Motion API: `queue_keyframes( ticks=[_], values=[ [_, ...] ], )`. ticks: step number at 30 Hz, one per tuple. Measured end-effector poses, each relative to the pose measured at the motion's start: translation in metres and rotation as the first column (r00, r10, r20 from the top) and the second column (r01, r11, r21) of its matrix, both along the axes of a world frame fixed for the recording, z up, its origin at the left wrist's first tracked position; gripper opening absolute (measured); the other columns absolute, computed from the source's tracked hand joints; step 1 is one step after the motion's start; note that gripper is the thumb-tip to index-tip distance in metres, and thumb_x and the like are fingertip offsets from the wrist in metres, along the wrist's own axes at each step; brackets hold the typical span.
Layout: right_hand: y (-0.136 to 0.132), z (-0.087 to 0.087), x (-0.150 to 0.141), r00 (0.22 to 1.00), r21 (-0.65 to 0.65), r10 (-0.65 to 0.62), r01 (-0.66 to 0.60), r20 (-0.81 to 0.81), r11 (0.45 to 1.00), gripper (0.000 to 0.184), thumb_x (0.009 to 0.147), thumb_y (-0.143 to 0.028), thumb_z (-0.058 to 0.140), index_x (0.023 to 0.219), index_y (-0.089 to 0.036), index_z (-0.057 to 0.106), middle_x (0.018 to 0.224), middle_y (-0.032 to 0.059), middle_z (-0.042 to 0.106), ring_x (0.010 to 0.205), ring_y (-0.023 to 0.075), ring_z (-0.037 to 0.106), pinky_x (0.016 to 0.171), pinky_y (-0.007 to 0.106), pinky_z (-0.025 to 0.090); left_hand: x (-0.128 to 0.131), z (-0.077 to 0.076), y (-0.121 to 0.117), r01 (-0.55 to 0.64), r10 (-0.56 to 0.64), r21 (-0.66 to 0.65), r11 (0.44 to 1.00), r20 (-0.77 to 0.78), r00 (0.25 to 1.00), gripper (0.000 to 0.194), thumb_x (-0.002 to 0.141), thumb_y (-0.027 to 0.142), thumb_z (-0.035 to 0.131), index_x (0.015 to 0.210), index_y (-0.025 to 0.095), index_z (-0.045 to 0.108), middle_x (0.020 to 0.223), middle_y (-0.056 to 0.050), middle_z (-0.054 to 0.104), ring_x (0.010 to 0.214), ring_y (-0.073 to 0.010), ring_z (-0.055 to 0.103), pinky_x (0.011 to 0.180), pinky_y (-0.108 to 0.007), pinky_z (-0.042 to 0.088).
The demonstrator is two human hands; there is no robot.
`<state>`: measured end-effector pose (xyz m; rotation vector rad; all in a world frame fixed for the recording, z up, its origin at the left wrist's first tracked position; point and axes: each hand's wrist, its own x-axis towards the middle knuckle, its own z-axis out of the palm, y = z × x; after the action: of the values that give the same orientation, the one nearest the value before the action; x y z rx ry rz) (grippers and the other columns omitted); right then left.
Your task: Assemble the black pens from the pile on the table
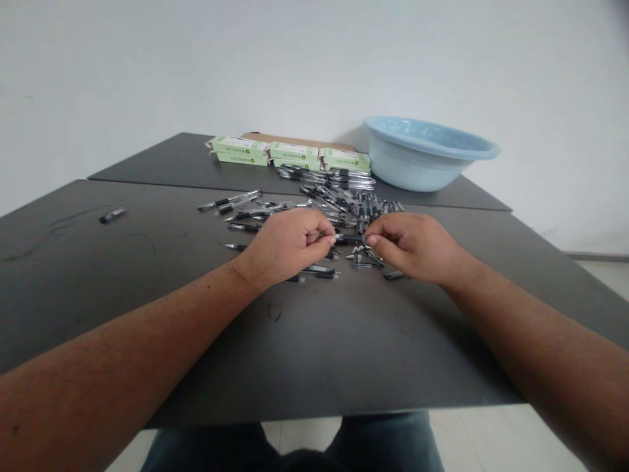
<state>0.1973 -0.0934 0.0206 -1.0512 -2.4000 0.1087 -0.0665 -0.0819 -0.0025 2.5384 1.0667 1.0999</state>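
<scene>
Between my two hands lies a gel pen with a black grip, held level just above the dark table. My left hand is closed, thumb and forefinger pinching the pen's left end. The other end is in the pinch of my right hand; its fingertips hide that end. Small silver pen tips and short clear-and-black parts lie just below the held pen. Behind my hands spreads a loose pile of pens and pen parts, several of them partly covered by my left hand.
Green-and-white pen boxes are stacked in a row at the back, with bundled pens in front. A light blue basin stands at the back right. A lone pen cap lies far left. The near table edge crosses above my legs.
</scene>
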Motion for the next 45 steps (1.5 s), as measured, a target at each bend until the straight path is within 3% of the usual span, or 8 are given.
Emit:
queue_keyframes(
  ticks=[4,9,14,18,23,29,34,45],
  values=[
    [0.0001,-0.0014,-0.0001,0.999,-0.057,-0.037,0.035,-0.028,0.998,0.008,0.089,-0.029,0.068,0.094,-0.023,0.070,0.075,-0.0005,0.075,0.065,0.0170,0.067,0.063,0.029,0.046,-0.0005,0.0000,0.0001,-0.002,0.002,-0.006,1.000,-0.005,1.000,0.009,0.089,0.026,0.068,0.088,0.019,0.074,0.067,0.003,0.062,0.066,-0.0141,0.058,0.065,-0.029,0.042],
    [0.0000,-0.0014,-0.0009,0.999,-0.020,0.022,-0.022,0.033,1.000,0.016,0.097,-0.029,0.058,0.090,-0.022,0.071,0.081,0.0023,0.077,0.071,0.0175,0.069,0.067,0.029,0.045,-0.0011,-0.0002,0.0002,0.003,-0.004,-0.010,1.000,-0.002,1.000,0.007,0.089,0.024,0.069,0.089,0.019,0.074,0.067,0.003,0.062,0.065,-0.0133,0.058,0.065,-0.028,0.042],
    [0.0000,-0.0023,-0.0013,1.000,-0.081,-0.026,0.024,-0.013,0.996,0.008,0.089,-0.028,0.068,0.094,-0.022,0.069,0.075,-0.0007,0.074,0.066,0.0162,0.067,0.063,0.028,0.044,-0.0009,-0.0005,0.0005,0.009,-0.009,0.002,1.000,-0.002,1.000,0.006,0.089,0.023,0.069,0.089,0.019,0.074,0.067,0.003,0.062,0.065,-0.0135,0.058,0.065,-0.028,0.041],
    [0.0003,-0.0031,-0.0014,0.999,-0.030,0.008,-0.007,0.036,1.000,0.012,0.096,-0.029,0.061,0.092,-0.023,0.070,0.079,0.0011,0.075,0.071,0.0173,0.068,0.066,0.029,0.044,-0.0009,-0.0011,0.0009,0.009,-0.009,-0.001,1.000,-0.003,1.000,0.007,0.089,0.024,0.069,0.089,0.019,0.073,0.066,0.003,0.062,0.065,-0.0135,0.058,0.065,-0.028,0.042],
    [-0.0006,-0.0051,-0.0019,0.999,-0.094,-0.022,0.019,-0.033,0.995,0.007,0.091,-0.029,0.068,0.094,-0.023,0.066,0.075,-0.0015,0.074,0.065,0.0163,0.066,0.063,0.028,0.045,-0.0013,-0.0012,0.0015,0.015,-0.015,-0.002,1.000,-0.002,1.000,0.007,0.089,0.025,0.069,0.089,0.019,0.073,0.067,0.003,0.063,0.066,-0.0139,0.059,0.066,-0.028,0.042],
    [0.0001,-0.0059,-0.0028,1.000,-0.029,-0.008,0.009,0.022,1.000,0.012,0.096,-0.027,0.059,0.092,-0.022,0.069,0.076,0.0000,0.073,0.068,0.0167,0.066,0.065,0.028,0.043,-0.0006,-0.0002,0.0013,0.026,-0.026,-0.010,1.000,-0.009,1.000,0.007,0.089,0.024,0.069,0.089,0.018,0.074,0.068,0.003,0.063,0.067,-0.0139,0.059,0.067,-0.029,0.042],
    [0.0006,-0.0069,-0.0031,1.000,-0.085,-0.028,0.027,-0.006,0.996,0.006,0.091,-0.029,0.067,0.092,-0.023,0.066,0.073,-0.0018,0.071,0.063,0.0155,0.064,0.061,0.027,0.042,-0.0005,0.0003,0.0012,0.022,-0.022,-0.008,1.000,-0.014,1.000,0.007,0.089,0.023,0.069,0.088,0.019,0.074,0.068,0.003,0.063,0.068,-0.0141,0.059,0.068,-0.029,0.043],
    [-0.0001,-0.0068,-0.0031,0.998,-0.045,0.026,-0.023,0.056,0.999,0.011,0.096,-0.027,0.062,0.093,-0.020,0.069,0.075,-0.0007,0.071,0.066,0.0144,0.063,0.064,0.026,0.041,-0.0006,0.0002,0.0020,0.038,-0.037,0.015,0.999,-0.012,0.999,0.006,0.089,0.023,0.070,0.087,0.018,0.074,0.068,0.003,0.063,0.067,-0.0130,0.059,0.066,-0.028,0.041]
  ],
)
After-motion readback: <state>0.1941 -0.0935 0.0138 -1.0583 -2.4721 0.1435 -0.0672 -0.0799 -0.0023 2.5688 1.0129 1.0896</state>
